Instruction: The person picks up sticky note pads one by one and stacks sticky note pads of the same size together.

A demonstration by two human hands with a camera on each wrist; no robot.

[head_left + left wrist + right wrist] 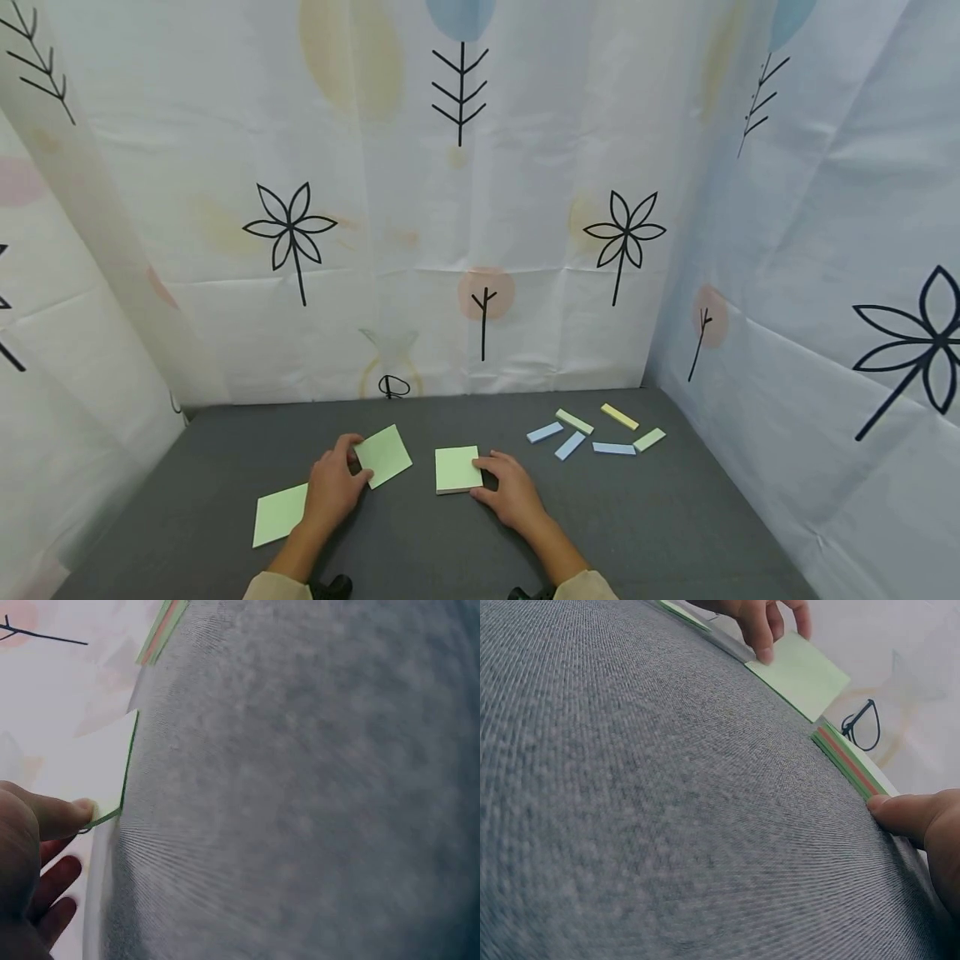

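My left hand (332, 483) pinches a pale green square sheet (385, 456) by its near left side, thumb on one face, as the left wrist view shows. To the right, a stack of square sheets (456, 469) lies on the table, pale green on top. In the right wrist view, the side of that stack (851, 761) shows a pink layer between green ones. My right hand (513, 492) grips the stack at its right side, thumb at the near corner and fingertips at the right edge. Another pale green square (277, 515) lies left of my left hand, partly hidden by the forearm.
Several small strips lie at the table's back right, among them a yellow strip (619, 417), a blue strip (613, 448) and a green strip (649, 440). The grey table (420, 550) is bordered by white printed cloth (525, 333) at the back and sides.
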